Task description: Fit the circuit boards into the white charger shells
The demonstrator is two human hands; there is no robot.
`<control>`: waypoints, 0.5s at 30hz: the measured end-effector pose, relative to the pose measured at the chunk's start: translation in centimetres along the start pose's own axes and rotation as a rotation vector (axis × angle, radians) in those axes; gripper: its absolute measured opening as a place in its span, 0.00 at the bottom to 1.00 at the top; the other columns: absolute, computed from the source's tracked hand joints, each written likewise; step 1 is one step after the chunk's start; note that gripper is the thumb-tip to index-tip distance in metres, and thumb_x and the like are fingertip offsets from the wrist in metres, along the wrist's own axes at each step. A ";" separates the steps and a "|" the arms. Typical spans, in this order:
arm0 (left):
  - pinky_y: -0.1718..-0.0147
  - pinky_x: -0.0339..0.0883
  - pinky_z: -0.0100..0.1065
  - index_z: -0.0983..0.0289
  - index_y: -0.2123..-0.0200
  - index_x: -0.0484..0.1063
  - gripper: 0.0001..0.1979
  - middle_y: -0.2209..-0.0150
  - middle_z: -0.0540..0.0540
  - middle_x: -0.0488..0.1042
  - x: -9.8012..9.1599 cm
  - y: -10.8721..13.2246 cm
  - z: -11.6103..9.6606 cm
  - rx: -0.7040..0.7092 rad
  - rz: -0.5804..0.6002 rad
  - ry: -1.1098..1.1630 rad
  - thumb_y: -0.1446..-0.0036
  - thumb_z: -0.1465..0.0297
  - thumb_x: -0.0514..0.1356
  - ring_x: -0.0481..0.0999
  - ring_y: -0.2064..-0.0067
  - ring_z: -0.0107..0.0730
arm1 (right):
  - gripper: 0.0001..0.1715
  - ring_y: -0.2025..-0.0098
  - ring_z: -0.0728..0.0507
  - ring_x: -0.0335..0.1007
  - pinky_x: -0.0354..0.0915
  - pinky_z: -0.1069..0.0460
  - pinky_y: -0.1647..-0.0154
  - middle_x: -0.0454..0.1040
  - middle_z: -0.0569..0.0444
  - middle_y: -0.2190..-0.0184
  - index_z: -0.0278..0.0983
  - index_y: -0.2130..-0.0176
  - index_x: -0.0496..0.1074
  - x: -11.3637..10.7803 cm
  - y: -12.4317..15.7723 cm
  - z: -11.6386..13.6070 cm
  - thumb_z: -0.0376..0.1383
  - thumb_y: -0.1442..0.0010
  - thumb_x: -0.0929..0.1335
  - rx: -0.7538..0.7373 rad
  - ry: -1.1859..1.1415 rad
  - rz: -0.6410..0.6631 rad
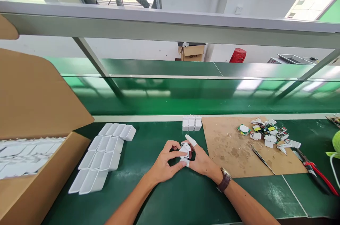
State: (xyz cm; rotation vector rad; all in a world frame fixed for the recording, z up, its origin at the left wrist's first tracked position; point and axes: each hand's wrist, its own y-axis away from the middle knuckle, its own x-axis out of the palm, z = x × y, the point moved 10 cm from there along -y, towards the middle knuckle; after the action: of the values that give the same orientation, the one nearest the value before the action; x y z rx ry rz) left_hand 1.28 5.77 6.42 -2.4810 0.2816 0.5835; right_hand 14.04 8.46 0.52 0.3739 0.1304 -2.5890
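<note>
Both hands meet over the green table around a small white plastic casing [185, 150]. My left hand [168, 161] presses its fingertips on the casing's left side and top. On the right, my right hand [200, 159] grips the same casing between thumb and fingers; white covers sit on its thumb and a fingertip, and a watch [225, 179] is on that wrist. The casing's inside is partly hidden by the fingers. Just beyond the hands stands a short row of white plastic casings [191, 123].
White open housings [102, 154] stand in rows at left, beside a cardboard box [77, 147] of white parts. On a brown board [223, 147] at right lie a pile of circuit boards and white pieces [271, 133] and tweezers [261, 158]. Red-handled pliers [316, 170] lie at its edge.
</note>
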 end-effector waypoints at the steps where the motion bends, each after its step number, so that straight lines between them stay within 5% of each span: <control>1: 0.48 0.76 0.48 0.54 0.51 0.82 0.11 0.42 0.63 0.74 0.1 0.0 -0.1 -0.004 0.028 0.000 0.37 0.66 0.66 0.76 0.43 0.46 | 0.53 0.52 0.41 0.73 0.71 0.42 0.46 0.71 0.46 0.43 0.40 0.27 0.48 0.0 0.0 0.0 0.38 0.42 0.74 0.019 -0.020 0.011; 4: 0.39 0.69 0.55 0.54 0.49 0.81 0.12 0.31 0.61 0.66 1.1 -0.1 0.0 -0.027 0.157 0.057 0.33 0.68 0.61 0.64 0.30 0.51 | 0.55 0.49 0.38 0.74 0.71 0.40 0.44 0.72 0.44 0.42 0.40 0.27 0.48 -0.1 0.0 -0.4 0.39 0.43 0.75 0.075 -0.029 0.014; 7: 0.37 0.67 0.55 0.56 0.51 0.80 0.11 0.35 0.61 0.71 2.0 -0.2 0.7 -0.073 0.230 0.090 0.31 0.68 0.59 0.67 0.31 0.49 | 0.56 0.42 0.34 0.72 0.68 0.37 0.39 0.70 0.41 0.38 0.39 0.26 0.48 0.0 0.1 -1.0 0.40 0.43 0.76 0.103 0.006 0.011; 10: 0.42 0.73 0.51 0.58 0.54 0.79 0.08 0.41 0.63 0.77 1.6 -0.5 1.0 -0.064 0.140 0.013 0.35 0.65 0.65 0.75 0.38 0.48 | 0.57 0.40 0.33 0.70 0.66 0.36 0.38 0.68 0.41 0.36 0.40 0.26 0.48 0.2 0.1 -1.1 0.36 0.44 0.76 0.063 0.040 -0.001; 15: 0.50 0.77 0.46 0.59 0.58 0.77 0.11 0.53 0.60 0.80 0.2 -0.6 -1.2 0.147 -0.100 -0.177 0.43 0.66 0.72 0.80 0.49 0.44 | 0.58 0.45 0.36 0.73 0.68 0.39 0.40 0.70 0.43 0.40 0.40 0.27 0.48 0.3 -0.1 -0.8 0.31 0.47 0.75 -0.027 0.059 -0.015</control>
State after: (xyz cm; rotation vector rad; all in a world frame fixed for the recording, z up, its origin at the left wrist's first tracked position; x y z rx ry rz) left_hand 2.07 5.59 7.50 -2.2707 0.1264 0.7086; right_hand 13.95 8.49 -0.32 0.4408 0.1888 -2.5892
